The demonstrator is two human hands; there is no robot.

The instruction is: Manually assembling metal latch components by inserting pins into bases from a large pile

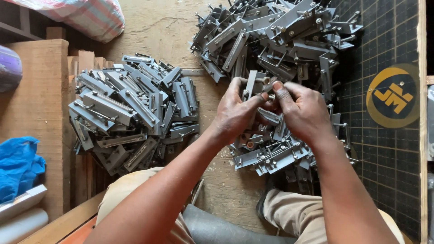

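Both forearms are bare, with no sleeves, watch or bands in sight. The left hand (235,113) and the right hand (304,113) wear no gloves or rings, and the nails are short. Toward six o'clock the legs are covered by light tan trousers (296,212). A dark shoe (264,203) shows at the cuff near six o'clock.
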